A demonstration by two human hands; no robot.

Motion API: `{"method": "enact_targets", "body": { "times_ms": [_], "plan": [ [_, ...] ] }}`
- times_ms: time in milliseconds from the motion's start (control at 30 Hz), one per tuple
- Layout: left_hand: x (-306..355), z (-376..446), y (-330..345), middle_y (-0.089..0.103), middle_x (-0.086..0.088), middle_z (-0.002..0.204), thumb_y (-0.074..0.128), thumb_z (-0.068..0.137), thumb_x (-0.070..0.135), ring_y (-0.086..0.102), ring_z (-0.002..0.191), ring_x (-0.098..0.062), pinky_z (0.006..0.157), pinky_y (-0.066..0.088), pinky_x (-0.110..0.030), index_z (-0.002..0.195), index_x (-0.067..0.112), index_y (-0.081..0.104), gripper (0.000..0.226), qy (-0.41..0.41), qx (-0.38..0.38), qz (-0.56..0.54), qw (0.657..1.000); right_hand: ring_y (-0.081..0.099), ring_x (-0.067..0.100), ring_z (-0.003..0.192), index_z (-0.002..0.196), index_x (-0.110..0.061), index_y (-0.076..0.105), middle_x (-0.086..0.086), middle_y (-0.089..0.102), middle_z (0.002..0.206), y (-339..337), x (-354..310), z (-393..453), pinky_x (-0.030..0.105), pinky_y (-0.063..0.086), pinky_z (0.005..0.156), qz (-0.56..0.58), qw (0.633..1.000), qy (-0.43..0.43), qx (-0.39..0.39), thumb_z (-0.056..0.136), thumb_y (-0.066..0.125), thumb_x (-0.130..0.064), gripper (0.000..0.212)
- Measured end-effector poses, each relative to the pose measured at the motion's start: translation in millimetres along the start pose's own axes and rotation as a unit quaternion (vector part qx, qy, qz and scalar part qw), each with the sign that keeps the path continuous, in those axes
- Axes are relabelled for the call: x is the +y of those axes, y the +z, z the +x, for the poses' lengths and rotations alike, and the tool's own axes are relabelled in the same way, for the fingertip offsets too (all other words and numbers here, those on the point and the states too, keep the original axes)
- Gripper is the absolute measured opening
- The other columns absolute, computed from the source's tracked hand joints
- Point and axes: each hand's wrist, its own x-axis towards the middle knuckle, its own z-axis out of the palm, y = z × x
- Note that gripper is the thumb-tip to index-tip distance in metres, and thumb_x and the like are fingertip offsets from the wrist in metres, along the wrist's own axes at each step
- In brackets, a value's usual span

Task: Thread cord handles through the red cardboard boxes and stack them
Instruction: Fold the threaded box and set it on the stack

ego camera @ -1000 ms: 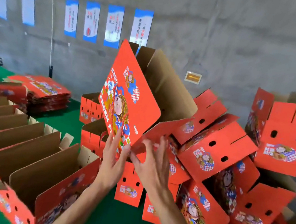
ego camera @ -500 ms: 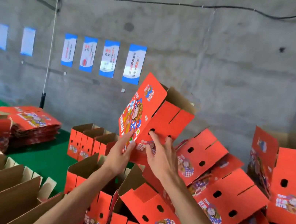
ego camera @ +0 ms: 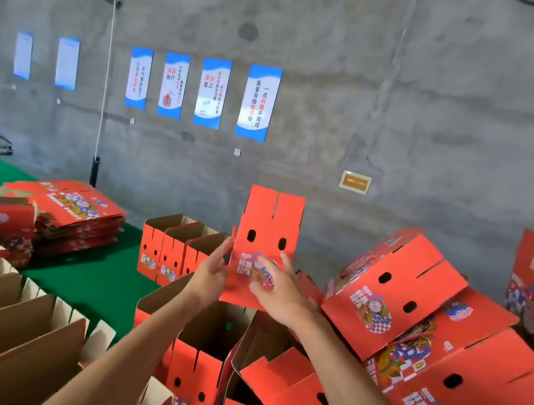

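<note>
1. Red cardboard box (ego camera: 267,237) is held upright in the air, above the open boxes (ego camera: 204,331) below and in front of the grey wall (ego camera: 409,119).
2. Left hand (ego camera: 212,272) holds its left edge, fingers laid along the side panel; the grip looks light, steadying rather than clamping.
3. Right hand (ego camera: 276,290) presses on the printed front face with straight, spread fingers (open palm, nothing pinched).
4. Held this way, the box seems ready to be set down among the others, judging by its place over the heap (ego camera: 413,328) of finished boxes at the right.
5. Its face shows 2 dark oval holes, a slot splitting the top flaps, and a cartoon print low down.
6. No cord is visible in those holes; whether a handle is threaded cannot be told.
7. Flattened boxes (ego camera: 77,208) lie stacked at the left.
</note>
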Motion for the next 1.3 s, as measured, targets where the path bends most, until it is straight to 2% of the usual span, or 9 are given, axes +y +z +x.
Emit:
{"method": "enact_targets", "body": {
  "times_ms": [33,67,133,200,333,467,733,967,1300],
  "plan": [
    [-3.6,-2.4,-5.0,0.056,-0.042,0.127,0.033,0.101,-0.018,0.076,0.085,-0.010,0.064,0.040,-0.006,0.158,0.013,0.036,0.064,-0.001,0.007,0.008,1.000,0.023,0.022,0.156,0.155,-0.032,0.044,0.006,0.016,0.170,7.5,0.6,-0.3,0.031,0.022,0.121,0.000,0.999,0.002,-0.037,0.097,0.063,-0.033,0.061],
    [-8.4,-5.3,-8.9,0.053,-0.046,0.123,0.035,0.100,-0.019,0.074,0.076,-0.007,0.061,0.047,-0.012,0.157,0.011,0.036,0.065,-0.009,0.011,0.011,1.000,0.022,0.021,0.156,0.155,-0.031,0.044,0.005,0.016,0.171,15.2,1.9,-2.1,0.033,0.018,0.125,-0.008,0.998,0.010,-0.067,0.097,0.064,-0.034,0.062],
    [-21.8,-11.1,-16.3,0.058,-0.043,0.117,0.041,0.101,-0.016,0.072,0.106,-0.028,0.077,0.056,-0.027,0.158,0.012,0.035,0.064,-0.040,0.006,0.017,0.999,0.020,0.022,0.157,0.156,-0.031,0.042,0.004,0.017,0.171,30.8,5.1,-8.7,0.046,0.011,0.128,-0.042,0.995,0.022,-0.083,0.097,0.063,-0.036,0.063],
    [-30.8,-19.0,-23.8,0.063,-0.018,0.110,0.046,0.102,-0.008,0.041,0.099,-0.012,0.088,0.047,-0.027,0.159,0.018,0.036,0.063,-0.052,-0.007,0.070,0.996,0.024,0.023,0.156,0.154,-0.034,0.044,0.003,0.021,0.171,41.0,5.9,-17.1,0.052,0.011,0.127,-0.074,0.995,0.006,-0.061,0.097,0.061,-0.036,0.060],
    [-43.8,-46.8,-36.8,0.063,-0.015,0.134,0.055,0.101,0.001,0.060,0.123,-0.029,0.113,0.044,-0.049,0.156,0.025,0.042,0.061,-0.051,-0.028,0.137,0.989,0.029,0.023,0.153,0.155,-0.038,0.041,0.002,0.023,0.170,46.4,-4.4,-32.8,0.050,0.021,0.125,-0.162,0.984,-0.072,-0.016,0.099,0.057,-0.034,0.058],
    [-51.6,-89.1,-42.5,0.045,0.004,0.156,0.059,0.098,0.004,0.036,0.149,-0.014,0.121,0.023,-0.023,0.153,0.028,0.045,0.062,0.002,-0.044,0.240,0.970,0.033,0.024,0.150,0.158,-0.032,0.037,0.005,0.029,0.167,55.6,-18.5,-61.0,0.042,0.027,0.123,-0.212,0.965,-0.137,0.067,0.098,0.055,-0.034,0.063],
    [-54.6,-184.6,-28.5,0.053,0.004,0.151,0.056,0.100,0.025,0.052,0.136,-0.019,0.110,0.046,-0.046,0.149,0.030,0.049,0.049,0.003,-0.032,0.363,0.931,0.045,0.029,0.144,0.151,-0.022,0.050,0.012,0.047,0.156,108.0,-28.4,-151.4,0.047,0.030,0.124,-0.161,0.964,-0.174,0.120,0.093,0.061,-0.019,0.059],
    [-81.2,-254.5,-37.5,0.061,-0.014,0.131,0.052,0.101,0.024,0.062,0.120,-0.040,0.097,0.053,-0.052,0.136,0.013,0.041,0.038,-0.284,-0.131,0.522,0.793,0.040,0.027,0.146,0.156,-0.023,0.043,0.010,0.043,0.159,158.8,-16.7,-214.7,0.045,0.026,0.126,-0.103,0.985,-0.135,0.036,0.098,0.060,-0.023,0.060],
    [-57.0,-283.8,7.1,0.069,-0.010,0.114,0.055,0.098,0.033,0.067,0.105,-0.038,0.083,0.053,-0.043,0.119,0.015,0.060,0.028,-0.186,-0.171,0.528,0.811,0.042,0.027,0.144,0.157,-0.025,0.040,0.008,0.042,0.159,170.8,16.4,-275.0,0.045,0.034,0.122,-0.070,0.996,-0.049,-0.009,0.097,0.061,-0.024,0.063]
  ]
}}
